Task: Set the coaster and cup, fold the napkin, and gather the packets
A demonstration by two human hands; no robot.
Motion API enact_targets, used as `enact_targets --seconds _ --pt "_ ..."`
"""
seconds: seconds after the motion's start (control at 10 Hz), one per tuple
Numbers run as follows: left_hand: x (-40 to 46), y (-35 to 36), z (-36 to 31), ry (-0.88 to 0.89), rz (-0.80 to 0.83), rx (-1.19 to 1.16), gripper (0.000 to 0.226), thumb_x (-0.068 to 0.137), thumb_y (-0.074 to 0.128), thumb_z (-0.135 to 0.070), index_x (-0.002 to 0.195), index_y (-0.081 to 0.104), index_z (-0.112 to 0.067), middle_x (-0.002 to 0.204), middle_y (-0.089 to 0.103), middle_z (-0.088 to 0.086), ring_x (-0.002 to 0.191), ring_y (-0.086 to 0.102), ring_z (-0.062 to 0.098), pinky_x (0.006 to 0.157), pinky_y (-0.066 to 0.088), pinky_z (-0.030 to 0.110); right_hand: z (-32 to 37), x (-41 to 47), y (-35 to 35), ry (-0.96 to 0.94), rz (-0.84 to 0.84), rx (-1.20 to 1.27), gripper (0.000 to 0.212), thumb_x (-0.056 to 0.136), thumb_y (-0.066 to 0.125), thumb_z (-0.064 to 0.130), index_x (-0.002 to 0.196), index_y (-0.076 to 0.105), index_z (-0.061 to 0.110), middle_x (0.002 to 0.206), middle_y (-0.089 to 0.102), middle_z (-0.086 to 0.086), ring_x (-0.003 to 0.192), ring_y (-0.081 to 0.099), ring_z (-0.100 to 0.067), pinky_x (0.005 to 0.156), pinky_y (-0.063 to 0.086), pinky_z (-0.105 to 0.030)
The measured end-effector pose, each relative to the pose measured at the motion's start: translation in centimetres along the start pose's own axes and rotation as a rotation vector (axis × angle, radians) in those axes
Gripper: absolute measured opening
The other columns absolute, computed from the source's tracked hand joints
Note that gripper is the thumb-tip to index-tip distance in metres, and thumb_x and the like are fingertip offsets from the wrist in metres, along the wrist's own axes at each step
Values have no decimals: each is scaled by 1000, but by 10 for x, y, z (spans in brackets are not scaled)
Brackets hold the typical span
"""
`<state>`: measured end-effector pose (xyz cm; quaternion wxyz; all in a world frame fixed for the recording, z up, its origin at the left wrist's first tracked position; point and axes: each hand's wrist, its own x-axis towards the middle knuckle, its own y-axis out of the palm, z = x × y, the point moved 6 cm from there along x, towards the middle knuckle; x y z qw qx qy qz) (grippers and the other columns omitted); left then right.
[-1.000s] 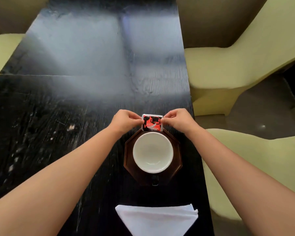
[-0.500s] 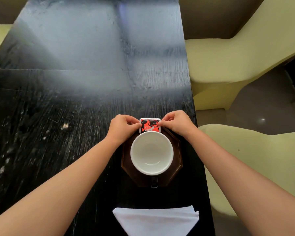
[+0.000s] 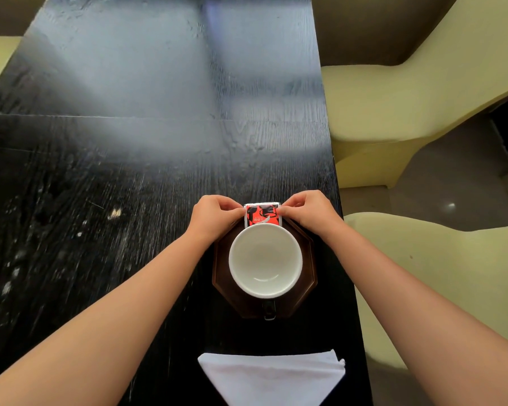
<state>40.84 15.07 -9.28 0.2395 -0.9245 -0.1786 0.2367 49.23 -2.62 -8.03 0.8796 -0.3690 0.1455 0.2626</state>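
Squaring the packets behind the cup

Nearest, the folded napkin (image 3: 272, 376); then cup (image 3: 265, 260) on coaster (image 3: 307, 276); beyond, left hand (image 3: 211, 218) and right hand (image 3: 308, 212) fingers pinch the packets (image 3: 262, 214) between them; best lowered evenly onto the surface (image 3: 129, 171)

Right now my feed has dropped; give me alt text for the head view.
Both hands, left hand and right hand, pinch a red packet by its side edges just beyond an empty white cup on a dark octagonal coaster. A white napkin, folded to a triangle, lies nearer on the black table.
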Motion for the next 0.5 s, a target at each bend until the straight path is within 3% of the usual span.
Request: enact_targets --seconds 0.3,0.5 --pt "-1 1 0 15 5 -13 8 80 69 -22 81 75 -18 76 68 -5 83 64 11 79 49 27 -4 1 1 -4 -34 -14 9 76 73 29 69 69 25 83 69 0 96 64 -23 96 44 -51" --pt "-3 -9 -8 41 -19 57 11 82 66 -25 88 72 -18 79 65 -5 80 60 9 75 41 23 2 -3 -7 -32 -97 -29 11 79 70 28 81 73 18 85 70 -2 89 64 -17 79 50 -31"
